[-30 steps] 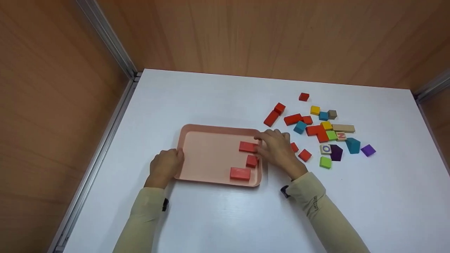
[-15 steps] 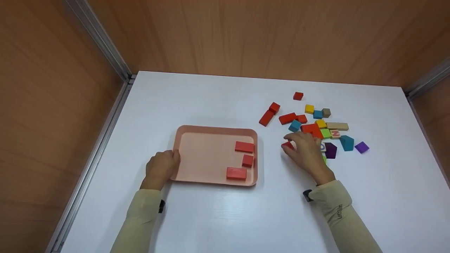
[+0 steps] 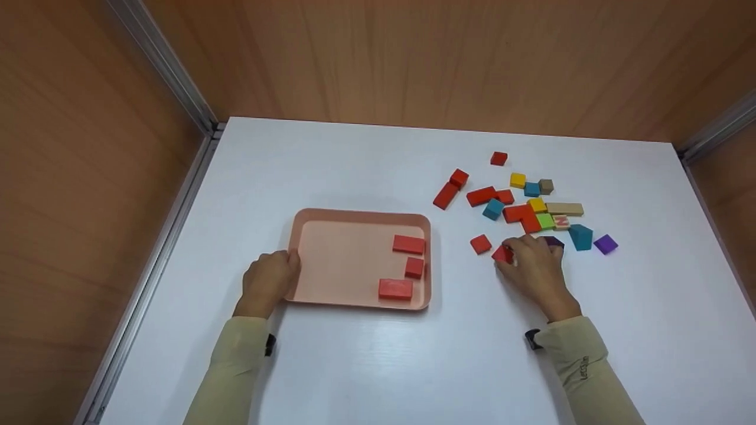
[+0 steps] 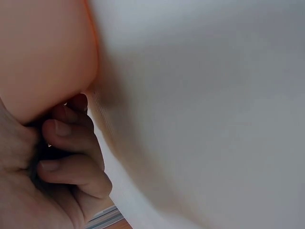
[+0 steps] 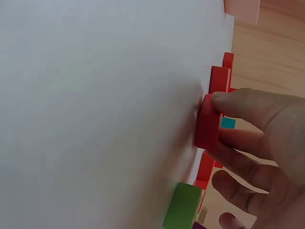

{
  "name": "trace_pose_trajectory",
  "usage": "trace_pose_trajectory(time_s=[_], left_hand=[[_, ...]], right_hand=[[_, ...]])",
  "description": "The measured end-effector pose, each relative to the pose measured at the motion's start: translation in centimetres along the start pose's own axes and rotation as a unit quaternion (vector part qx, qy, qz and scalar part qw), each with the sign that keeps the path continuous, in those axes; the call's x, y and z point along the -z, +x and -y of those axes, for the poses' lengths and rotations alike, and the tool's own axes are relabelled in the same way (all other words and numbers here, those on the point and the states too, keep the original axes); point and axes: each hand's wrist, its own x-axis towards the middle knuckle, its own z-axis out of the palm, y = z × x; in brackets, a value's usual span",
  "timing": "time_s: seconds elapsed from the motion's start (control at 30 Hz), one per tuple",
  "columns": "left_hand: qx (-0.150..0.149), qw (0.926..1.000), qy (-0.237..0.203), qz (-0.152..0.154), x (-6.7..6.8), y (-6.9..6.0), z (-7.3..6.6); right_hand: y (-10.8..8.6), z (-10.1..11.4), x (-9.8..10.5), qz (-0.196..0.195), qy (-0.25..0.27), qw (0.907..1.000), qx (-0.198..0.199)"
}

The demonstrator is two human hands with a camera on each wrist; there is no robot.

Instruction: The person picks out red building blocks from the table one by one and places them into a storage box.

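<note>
My right hand (image 3: 534, 268) pinches a smooth, sharp-edged red block (image 3: 502, 254) while my left hand (image 3: 269, 276) grips a glossy pink, round-cornered tray (image 3: 342, 260); a pale square block (image 3: 561, 222) reads "N."

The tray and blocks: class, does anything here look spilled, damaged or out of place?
Nothing stands out. Three red blocks sit inside the pink tray, the loose blocks to its right lie at mixed angles, and the right hand pinches another red block.

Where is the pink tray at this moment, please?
In the head view, the pink tray sits on the white table, left of the scattered blocks, with the left hand gripping its left side.
</note>
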Motion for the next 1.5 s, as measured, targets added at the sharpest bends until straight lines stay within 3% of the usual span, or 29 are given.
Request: trace_pose_trajectory(time_s=[0.1, 0.37, 0.57, 0.9, 1.33, 1.5], left_hand=[[0.004, 1.0, -0.002, 0.004, 0.0, 0.0, 0.1], [-0.004, 1.0, -0.002, -0.001, 0.4, -0.3, 0.2], [0.002, 1.0, 0.001, 0.002, 0.4, -0.2, 0.3], [0.016, 0.9998, -0.001, 0.009, 0.0, -0.1, 0.0], [0.002, 0.9998, 0.018, 0.007, 0.0, 0.1, -0.1], [0.016, 0.9997, 0.015, 0.011, -0.1, 0.3, -0.1]], right_hand=[[0.0, 0.1, 0.0, 0.003, 0.003, 1.0, -0.005], [0.6, 1.6, 0.5, -0.034, -0.01, 0.9993, 0.014], [1.4, 4.8, 0.7, -0.034, -0.009, 0.9984, 0.045], [2.1, 10.9, 0.0, -0.061, -0.004, 0.9878, 0.143], [2.1, 15.2, -1.4, -0.015, -0.029, 0.9808, 0.192], [1.8, 16.1, -2.4, -0.005, -0.025, 0.9767, 0.213]])
